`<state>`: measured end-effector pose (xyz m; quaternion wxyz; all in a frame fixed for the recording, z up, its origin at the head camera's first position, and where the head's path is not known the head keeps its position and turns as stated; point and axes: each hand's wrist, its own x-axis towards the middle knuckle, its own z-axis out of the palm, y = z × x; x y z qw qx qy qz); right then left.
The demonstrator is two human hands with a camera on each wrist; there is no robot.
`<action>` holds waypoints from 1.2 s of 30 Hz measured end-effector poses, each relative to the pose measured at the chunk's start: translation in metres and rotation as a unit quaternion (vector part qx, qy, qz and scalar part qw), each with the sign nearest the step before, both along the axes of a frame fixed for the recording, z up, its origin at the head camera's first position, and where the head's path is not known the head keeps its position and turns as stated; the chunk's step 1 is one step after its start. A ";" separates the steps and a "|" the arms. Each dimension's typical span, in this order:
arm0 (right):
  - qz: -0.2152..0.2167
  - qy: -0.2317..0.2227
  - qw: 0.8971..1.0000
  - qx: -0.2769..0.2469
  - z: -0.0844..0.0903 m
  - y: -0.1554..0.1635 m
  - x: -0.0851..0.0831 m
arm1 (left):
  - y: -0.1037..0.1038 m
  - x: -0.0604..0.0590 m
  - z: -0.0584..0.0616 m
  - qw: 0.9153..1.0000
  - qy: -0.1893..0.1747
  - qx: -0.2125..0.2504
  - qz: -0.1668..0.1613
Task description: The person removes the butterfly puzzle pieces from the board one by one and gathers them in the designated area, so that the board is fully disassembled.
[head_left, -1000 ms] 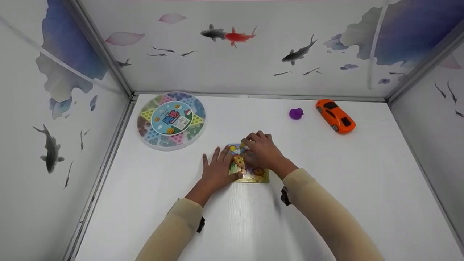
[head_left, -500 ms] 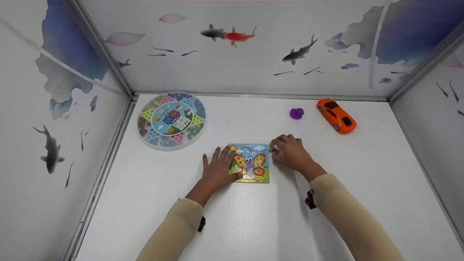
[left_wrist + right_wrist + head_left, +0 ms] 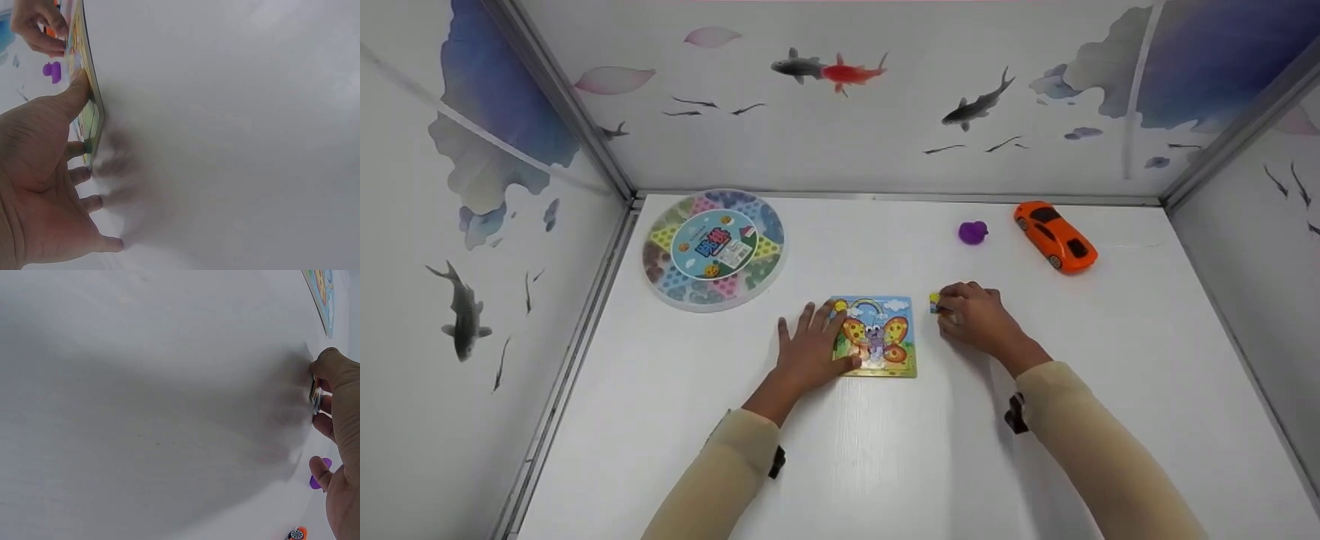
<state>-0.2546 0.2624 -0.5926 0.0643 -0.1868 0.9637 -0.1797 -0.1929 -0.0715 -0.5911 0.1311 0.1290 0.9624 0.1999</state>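
Observation:
A small square butterfly puzzle (image 3: 885, 337) lies flat on the table. My left hand (image 3: 810, 349) rests on its left side with fingers spread; in the left wrist view the thumb (image 3: 79, 93) lies over the puzzle's edge and the fingertips reach down to the table. To the right of the puzzle, my right hand (image 3: 976, 319) pinches a small yellow-and-blue puzzle piece (image 3: 934, 302) low over the table. The right wrist view shows that piece (image 3: 316, 396) between thumb and fingers, mostly covered by them.
A round Chinese checkers box (image 3: 716, 251) lies at the back left. A purple rubber duck (image 3: 973, 232) and an orange toy car (image 3: 1056, 238) stand at the back right. Printed wall panels (image 3: 825, 150) enclose the white table (image 3: 840, 465) on the left, back and right.
My right hand has moved right from over the puzzle to beside it, with the small piece in its fingers, uncovering the butterfly picture. The left hand has stayed in place.

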 end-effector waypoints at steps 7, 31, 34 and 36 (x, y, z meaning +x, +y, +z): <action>0.014 0.017 1.000 0.021 0.000 0.001 0.000 | 0.000 -0.001 0.000 1.000 0.000 0.005 0.003; 0.017 0.017 1.000 -0.009 0.004 0.000 0.006 | -0.001 -0.001 -0.001 1.000 -0.006 0.009 0.008; 0.010 0.019 1.000 -0.010 0.004 -0.003 0.005 | -0.001 -0.002 -0.002 1.000 -0.009 0.009 0.007; 0.007 0.021 1.000 -0.011 0.005 -0.007 0.005 | -0.001 -0.002 -0.002 1.000 -0.008 0.007 0.006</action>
